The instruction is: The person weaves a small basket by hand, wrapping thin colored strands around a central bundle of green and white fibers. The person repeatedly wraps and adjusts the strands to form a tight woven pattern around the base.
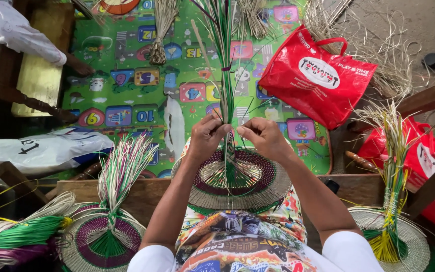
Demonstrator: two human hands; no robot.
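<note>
On the lap, one of three round woven straw discs (237,184), maroon-and-green ringed; left hand (206,137) and right hand (264,137) each pinch its upright green straw strands (223,55); two red plastic bags (315,75).

Both hands (208,135) (264,137) raised together, fingertips pinched.

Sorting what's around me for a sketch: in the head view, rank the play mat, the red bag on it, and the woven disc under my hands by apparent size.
1. Play mat, largest.
2. Woven disc and red bag: these look alike in size, and the disc sits nearer the camera, so no ranking between them.
</note>
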